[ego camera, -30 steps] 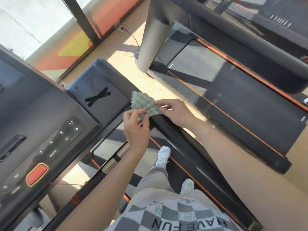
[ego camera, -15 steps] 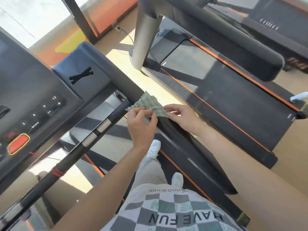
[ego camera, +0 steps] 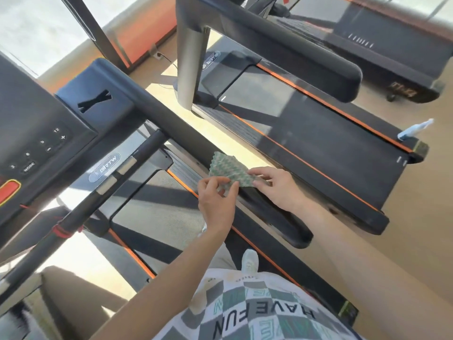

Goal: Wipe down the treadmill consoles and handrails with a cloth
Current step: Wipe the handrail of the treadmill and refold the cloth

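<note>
A green-and-white patterned square cloth (ego camera: 229, 171) is held over the long black padded handrail (ego camera: 171, 126) near the view's centre. The left hand (ego camera: 215, 200) pinches its edge at 7 o'clock between thumb and fingers, and the right hand (ego camera: 278, 188) pinches its 4 o'clock corner. The dark button console (ego camera: 36, 123) sits at 9 o'clock.

The thin green-and-white patterned cloth (ego camera: 228, 171) I hold looks like soft woven fabric, finely textured, with a zigzag-cut edge. The long black handrail (ego camera: 171, 123) is matt and smooth, plastic or rubber, I cannot tell which. The dark console panel (ego camera: 36, 114) is smooth plastic with a dull sheen, and its red oval button (ego camera: 8, 192) looks glossier. The black crossbar (ego camera: 81, 209) carries brushed silver metal plates (ego camera: 126, 165). The grey upright post (ego camera: 188, 69) looks like satin metal. The black running belt (ego camera: 318, 133) is matt and finely grained. My checked shirt (ego camera: 257, 312) is printed fabric
</note>
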Demonstrator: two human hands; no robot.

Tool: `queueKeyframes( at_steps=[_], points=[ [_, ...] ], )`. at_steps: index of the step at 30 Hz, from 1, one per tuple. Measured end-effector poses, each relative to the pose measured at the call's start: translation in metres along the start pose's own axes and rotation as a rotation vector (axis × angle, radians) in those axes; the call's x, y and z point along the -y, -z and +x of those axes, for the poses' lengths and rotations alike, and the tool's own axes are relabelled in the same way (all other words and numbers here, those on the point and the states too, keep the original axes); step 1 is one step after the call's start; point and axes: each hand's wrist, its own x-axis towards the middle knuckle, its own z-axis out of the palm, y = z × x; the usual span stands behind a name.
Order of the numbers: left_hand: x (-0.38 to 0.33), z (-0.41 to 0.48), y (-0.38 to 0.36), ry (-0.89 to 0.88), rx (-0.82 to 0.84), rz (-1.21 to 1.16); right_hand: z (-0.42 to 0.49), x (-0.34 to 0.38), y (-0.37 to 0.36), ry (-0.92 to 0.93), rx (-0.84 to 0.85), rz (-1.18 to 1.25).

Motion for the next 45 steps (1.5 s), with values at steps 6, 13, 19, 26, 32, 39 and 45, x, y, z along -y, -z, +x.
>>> queueKeyframes(
  at_steps=[6,13,19,26,32,39,45],
  points=[
    [0.005,-0.047,-0.018,-0.011,0.078,0.015,-0.053,-0.030,0.015,-0.023,-0.056,-0.080],
    [0.000,-0.089,-0.028,-0.011,0.230,0.098,-0.107,-0.059,0.018,-0.009,-0.224,-0.157],
    [0.011,-0.116,-0.039,-0.086,0.355,0.163,-0.156,-0.081,0.006,0.003,-0.471,-0.177],
    [0.026,-0.120,-0.036,0.192,0.472,0.045,-0.176,-0.075,-0.026,0.001,-0.583,-0.287],
    [0.008,-0.118,-0.027,0.585,0.414,-0.506,-0.156,-0.061,-0.027,0.158,-0.484,-0.425],
    [0.003,-0.099,-0.028,0.511,0.335,-0.453,-0.136,-0.039,-0.028,0.209,-0.344,-0.284],
    [0.018,-0.072,-0.031,0.605,0.168,-0.519,-0.122,-0.024,-0.031,0.210,-0.297,-0.224]
  ],
)
